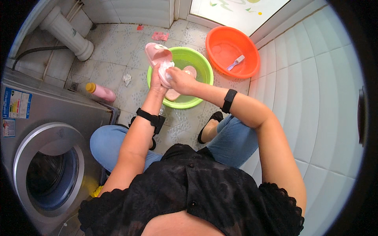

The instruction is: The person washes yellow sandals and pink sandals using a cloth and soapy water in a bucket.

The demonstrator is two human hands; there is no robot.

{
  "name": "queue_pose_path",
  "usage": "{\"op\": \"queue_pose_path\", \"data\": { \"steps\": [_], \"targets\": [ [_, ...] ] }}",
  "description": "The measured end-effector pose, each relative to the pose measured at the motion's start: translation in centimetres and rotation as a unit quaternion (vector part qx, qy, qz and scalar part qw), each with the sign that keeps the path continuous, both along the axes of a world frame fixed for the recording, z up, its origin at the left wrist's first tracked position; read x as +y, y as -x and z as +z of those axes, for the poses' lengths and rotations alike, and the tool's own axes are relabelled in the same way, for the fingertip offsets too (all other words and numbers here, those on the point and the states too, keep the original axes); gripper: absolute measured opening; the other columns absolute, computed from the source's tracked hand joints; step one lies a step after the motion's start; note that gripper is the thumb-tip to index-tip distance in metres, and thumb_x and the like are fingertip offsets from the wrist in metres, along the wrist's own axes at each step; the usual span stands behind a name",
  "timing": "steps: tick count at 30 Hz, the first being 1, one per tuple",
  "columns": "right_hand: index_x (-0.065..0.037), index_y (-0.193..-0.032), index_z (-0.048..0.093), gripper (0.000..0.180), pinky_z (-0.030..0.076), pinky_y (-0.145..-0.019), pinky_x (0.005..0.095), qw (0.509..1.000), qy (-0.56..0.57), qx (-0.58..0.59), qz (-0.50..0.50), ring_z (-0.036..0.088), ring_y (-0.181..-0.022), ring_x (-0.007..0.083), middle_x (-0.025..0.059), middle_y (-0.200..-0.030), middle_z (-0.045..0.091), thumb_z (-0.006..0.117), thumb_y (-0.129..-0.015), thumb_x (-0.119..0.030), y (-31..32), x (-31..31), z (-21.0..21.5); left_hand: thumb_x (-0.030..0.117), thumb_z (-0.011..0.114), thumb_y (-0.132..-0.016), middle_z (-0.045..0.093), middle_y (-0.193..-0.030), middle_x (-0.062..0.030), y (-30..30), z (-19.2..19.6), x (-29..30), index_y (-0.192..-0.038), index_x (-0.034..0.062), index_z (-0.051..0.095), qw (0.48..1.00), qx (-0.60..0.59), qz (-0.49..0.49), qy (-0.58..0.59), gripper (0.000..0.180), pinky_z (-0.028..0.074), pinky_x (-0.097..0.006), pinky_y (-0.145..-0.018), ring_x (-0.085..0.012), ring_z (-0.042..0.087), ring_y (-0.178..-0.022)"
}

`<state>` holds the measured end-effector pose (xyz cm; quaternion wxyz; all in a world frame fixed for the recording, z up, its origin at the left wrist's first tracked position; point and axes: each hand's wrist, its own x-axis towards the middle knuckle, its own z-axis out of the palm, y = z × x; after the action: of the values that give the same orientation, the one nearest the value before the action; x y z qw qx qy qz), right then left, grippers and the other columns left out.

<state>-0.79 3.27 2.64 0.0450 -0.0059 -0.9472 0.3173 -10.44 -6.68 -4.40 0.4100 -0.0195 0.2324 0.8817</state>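
Observation:
Above the green basin I hold a pink slipper, tilted with its toe pointing away to the left. My left hand is wrapped round its near part. My right hand is closed over the slipper's sole, pressing a white wad against it; whether this is tissue or foam I cannot tell. Water fills the lower part of the basin. A second pink slipper lies in it, partly hidden under my right hand and wrist.
An orange basin with a white-and-purple brush stands at the far right. Left lie a pink bottle with a yellow cap and crumpled white paper. A washing machine is at left; a red packet lies beyond.

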Motion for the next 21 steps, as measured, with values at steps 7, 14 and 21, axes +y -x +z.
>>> {"op": "queue_pose_path", "data": {
  "steps": [7, 14, 21],
  "targets": [
    [0.002, -0.126, 0.049, 0.044, 0.047, -0.094, 0.0453, 0.993, -0.075, 0.077, -0.041, 0.054, -0.116, 0.0396, 0.0239, -0.134, 0.048, 0.051, -0.085, -0.014, 1.8, 1.8, -0.9, 0.033, 0.050, -0.092, 0.060, -0.115, -0.0133, -2.2, 4.3, 0.3, -0.133, 0.0032, 0.043, 0.999, -0.003, -0.045, 0.009, 0.050, 0.053, -0.040, -0.091, -0.0265, 0.062, -0.104],
    [0.004, -0.110, 0.060, 0.033, 0.050, -0.087, 0.0470, 0.997, 0.041, 0.011, -0.072, 0.062, -0.099, 0.0423, 0.0266, -0.102, 0.064, 0.051, -0.084, -0.015, 3.0, 4.9, -0.5, 0.042, 0.050, -0.094, 0.057, -0.124, -0.0151, -4.5, 4.4, 1.6, -0.136, 0.0062, 0.043, 0.990, -0.019, -0.137, -0.015, 0.056, 0.054, -0.045, -0.090, -0.0319, 0.062, -0.105],
    [0.004, -0.124, 0.050, 0.041, 0.044, -0.097, 0.0467, 0.991, 0.054, 0.076, 0.095, 0.053, -0.116, 0.0411, 0.0258, -0.128, 0.051, 0.050, -0.086, -0.011, -2.1, -1.1, 0.7, 0.058, 0.041, -0.094, 0.063, -0.102, -0.0162, 0.0, 0.2, -0.8, -0.126, 0.0062, 0.049, 0.999, -0.012, -0.019, 0.030, 0.061, 0.055, -0.049, -0.079, -0.0329, 0.064, -0.089]
  ]
}}
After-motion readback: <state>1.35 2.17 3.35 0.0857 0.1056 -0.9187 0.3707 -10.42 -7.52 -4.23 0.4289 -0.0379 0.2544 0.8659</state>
